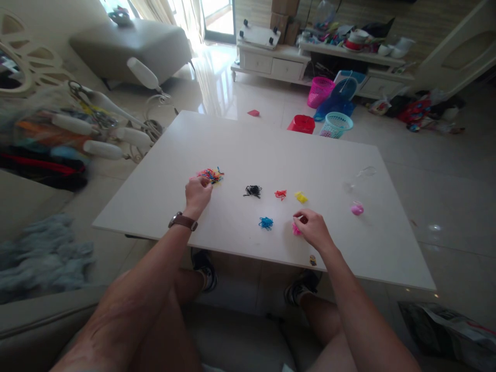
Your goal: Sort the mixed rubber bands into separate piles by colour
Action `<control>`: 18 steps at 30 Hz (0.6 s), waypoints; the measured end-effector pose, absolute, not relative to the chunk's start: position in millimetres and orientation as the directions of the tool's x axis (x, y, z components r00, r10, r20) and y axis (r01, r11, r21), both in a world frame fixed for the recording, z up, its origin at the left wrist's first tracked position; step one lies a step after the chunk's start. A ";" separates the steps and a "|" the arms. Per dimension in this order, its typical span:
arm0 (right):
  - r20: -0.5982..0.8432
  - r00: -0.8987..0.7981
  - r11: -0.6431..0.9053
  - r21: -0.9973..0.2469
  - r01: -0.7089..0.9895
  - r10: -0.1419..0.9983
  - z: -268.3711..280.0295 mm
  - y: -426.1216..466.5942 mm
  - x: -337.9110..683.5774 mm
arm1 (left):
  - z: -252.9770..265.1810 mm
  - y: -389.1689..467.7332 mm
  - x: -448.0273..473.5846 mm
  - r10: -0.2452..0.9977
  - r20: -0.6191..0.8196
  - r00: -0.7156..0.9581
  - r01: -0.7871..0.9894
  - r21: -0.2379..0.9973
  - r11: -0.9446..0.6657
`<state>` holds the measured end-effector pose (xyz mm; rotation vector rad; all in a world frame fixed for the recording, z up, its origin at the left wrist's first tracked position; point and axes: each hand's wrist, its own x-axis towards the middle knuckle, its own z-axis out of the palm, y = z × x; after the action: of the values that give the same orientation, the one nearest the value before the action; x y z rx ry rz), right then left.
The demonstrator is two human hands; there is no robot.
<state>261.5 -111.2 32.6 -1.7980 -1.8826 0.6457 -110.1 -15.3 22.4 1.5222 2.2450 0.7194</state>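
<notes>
A mixed pile of small coloured elastic bands (212,175) lies left of the middle of the white table (240,144). My left hand (198,195) reaches into its near side, fingers pinched together; what they hold is too small to make out. My right hand (313,228) is over a small pink heap of bands (296,229), partly hiding it, its thumb and forefinger curled together. Whether a band is between them cannot be seen. Single-colour heaps lie between the hands: black bands (253,191), red bands (280,195), yellow bands (301,197) and blue bands (265,223).
A pink round object (357,208) and a clear plastic piece (349,186) lie on the table's right side. A small cartoon sticker (312,260) is near the front edge. Beyond the table stand a red stool (303,124) and a light-blue basket (336,125). A white-armed lamp (134,137) is at left.
</notes>
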 end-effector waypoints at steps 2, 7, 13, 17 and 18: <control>0.001 -0.050 0.040 -0.620 0.784 0.999 33.2 -111.2 260.8 | 24.1 -15.4 -111.7 0.919 0.057 -0.390 0.719 0.643 0.265; -0.005 -0.058 0.042 -0.623 0.781 0.998 34.3 -111.7 259.1 | 21.9 -15.3 -110.2 0.895 0.061 -0.442 0.620 0.742 0.256; -0.003 -0.073 0.055 -0.627 0.777 0.997 35.0 -111.6 257.6 | 12.6 -17.5 -86.4 0.956 -0.091 -0.279 0.202 0.968 0.151; 0.018 -0.095 0.083 -0.666 0.741 0.995 36.9 -111.2 248.1 | 16.9 -33.3 -51.3 0.985 -0.171 -0.036 0.040 0.984 0.173; 0.033 -0.103 0.098 -0.684 0.723 0.994 37.9 -111.3 243.8 | 18.6 -38.5 -41.4 0.980 -0.195 0.031 0.025 0.981 0.194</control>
<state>243.8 -111.3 37.9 -1.6756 -1.8836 0.7129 -41.4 -38.5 18.6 1.0950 1.2868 1.0293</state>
